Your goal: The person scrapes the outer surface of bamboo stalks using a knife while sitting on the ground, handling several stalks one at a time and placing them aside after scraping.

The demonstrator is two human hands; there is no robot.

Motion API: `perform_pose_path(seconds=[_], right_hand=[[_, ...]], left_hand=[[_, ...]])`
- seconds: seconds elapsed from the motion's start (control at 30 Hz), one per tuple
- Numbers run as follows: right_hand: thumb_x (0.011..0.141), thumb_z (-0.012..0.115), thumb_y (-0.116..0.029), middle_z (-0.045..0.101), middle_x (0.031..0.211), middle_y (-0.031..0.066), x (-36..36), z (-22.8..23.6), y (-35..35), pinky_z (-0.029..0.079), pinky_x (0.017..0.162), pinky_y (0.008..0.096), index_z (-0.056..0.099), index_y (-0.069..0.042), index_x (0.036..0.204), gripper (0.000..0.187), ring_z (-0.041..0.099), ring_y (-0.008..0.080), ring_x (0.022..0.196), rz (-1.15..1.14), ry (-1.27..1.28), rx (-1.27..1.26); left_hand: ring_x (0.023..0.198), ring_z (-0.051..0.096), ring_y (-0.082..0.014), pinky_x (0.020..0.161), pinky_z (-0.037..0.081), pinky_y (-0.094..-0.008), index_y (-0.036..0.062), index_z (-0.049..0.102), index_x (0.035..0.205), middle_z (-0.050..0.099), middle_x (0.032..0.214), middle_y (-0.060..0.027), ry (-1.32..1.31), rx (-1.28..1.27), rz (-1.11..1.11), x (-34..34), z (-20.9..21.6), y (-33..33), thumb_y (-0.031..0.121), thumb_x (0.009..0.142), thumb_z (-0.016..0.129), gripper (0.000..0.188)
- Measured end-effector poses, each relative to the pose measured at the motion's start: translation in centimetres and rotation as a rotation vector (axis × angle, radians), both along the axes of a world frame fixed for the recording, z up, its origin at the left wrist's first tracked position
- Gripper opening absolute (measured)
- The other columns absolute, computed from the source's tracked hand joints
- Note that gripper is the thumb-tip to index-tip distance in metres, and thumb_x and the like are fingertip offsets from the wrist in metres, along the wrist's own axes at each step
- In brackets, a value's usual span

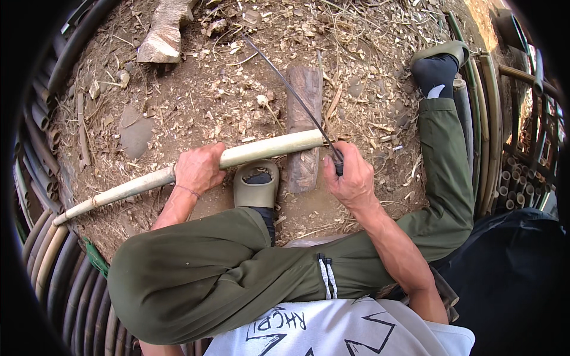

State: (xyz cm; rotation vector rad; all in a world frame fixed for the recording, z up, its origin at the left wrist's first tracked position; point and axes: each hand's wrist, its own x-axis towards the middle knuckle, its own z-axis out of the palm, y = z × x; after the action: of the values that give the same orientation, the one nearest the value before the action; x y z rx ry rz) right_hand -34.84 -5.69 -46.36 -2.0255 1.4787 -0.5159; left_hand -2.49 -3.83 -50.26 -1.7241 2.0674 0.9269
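Observation:
My left hand (198,170) is closed around a bamboo pole (270,147), which runs slantwise from the lower left to a pale, shaved end at the middle. In my right hand (351,178) is the dark handle of a long knife (285,83). Its thin blade, seen nearly edge-on, points up and to the left and passes right by the pole's cut end; whether it touches cannot be told. Under that end a flat wooden board (304,107) lies on the ground, and the pole crosses over it.
My sandalled left foot (256,184) is just below the pole, close to the board. Wood chips cover the dirt ground (196,107). A cut log (163,35) lies at the far left. Bamboo poles are stacked along the left side (59,261) and the right side (488,130).

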Motion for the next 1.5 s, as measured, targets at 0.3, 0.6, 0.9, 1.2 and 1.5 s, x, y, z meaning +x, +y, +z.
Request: perform_pose_path(seconds=[0.3, 0.6, 0.9, 1.2, 1.5], right_hand=[[0.091, 0.064, -0.02, 0.063, 0.088, 0.0229, 0.4, 1.0, -0.1, 0.054, 0.06, 0.049, 0.056, -0.001, 0.108, 0.027, 0.065, 0.0413, 0.069, -0.057, -0.102, -0.034], [0.092, 0.065, -0.019, 0.064, 0.087, 0.0226, -0.1, 0.8, 0.3, 0.055, 0.059, 0.047, 0.056, 0.0, 0.11, 0.028, 0.067, 0.0411, 0.07, -0.067, -0.028, 0.035], [0.091, 0.066, -0.016, 0.063, 0.084, 0.0215, -0.7, 0.0, 0.0, 0.054, 0.058, 0.0439, 0.055, 0.004, 0.106, 0.027, 0.066, 0.037, 0.067, -0.121, 0.032, 0.151], [0.09, 0.066, -0.013, 0.064, 0.082, 0.019, -1.5, -0.9, -0.3, 0.054, 0.056, 0.0429, 0.056, 0.002, 0.104, 0.023, 0.066, 0.0373, 0.063, -0.028, 0.136, 0.237], [0.093, 0.063, -0.018, 0.064, 0.084, 0.0238, -2.0, -2.6, -0.2, 0.052, 0.06, 0.0494, 0.053, -0.002, 0.099, 0.02, 0.064, 0.0434, 0.069, -0.014, 0.253, 0.348]], left_hand=[[0.081, 0.066, -0.0301, 0.07, 0.054, -0.0432, 0.0101, 0.055, 0.091, 0.063, 0.084, -0.0075, 0.01, -0.219, 0.026, -0.6, -0.4, 1.1, 0.011, 0.066, 0.078, 0.034], [0.083, 0.065, -0.0274, 0.071, 0.052, -0.0413, 0.0117, 0.056, 0.09, 0.06, 0.083, -0.0059, 0.014, -0.317, 0.022, -0.8, -0.6, 1.8, 0.007, 0.064, 0.078, 0.035], [0.082, 0.064, -0.0262, 0.07, 0.051, -0.0401, 0.0117, 0.055, 0.091, 0.059, 0.083, -0.0055, 0.011, -0.337, 0.011, -0.8, -1.4, 2.1, 0.008, 0.063, 0.078, 0.036], [0.076, 0.062, -0.0242, 0.065, 0.048, -0.0379, 0.0121, 0.055, 0.087, 0.057, 0.079, -0.0038, -0.005, -0.5, -0.003, -1.1, -1.7, 1.6, 0.006, 0.068, 0.07, 0.024], [0.077, 0.059, -0.0238, 0.066, 0.046, -0.0367, 0.0117, 0.061, 0.098, 0.056, 0.084, -0.0047, -0.098, -0.597, 0.005, -1.6, -1.7, 2.6, 0.011, 0.074, 0.07, 0.026]])
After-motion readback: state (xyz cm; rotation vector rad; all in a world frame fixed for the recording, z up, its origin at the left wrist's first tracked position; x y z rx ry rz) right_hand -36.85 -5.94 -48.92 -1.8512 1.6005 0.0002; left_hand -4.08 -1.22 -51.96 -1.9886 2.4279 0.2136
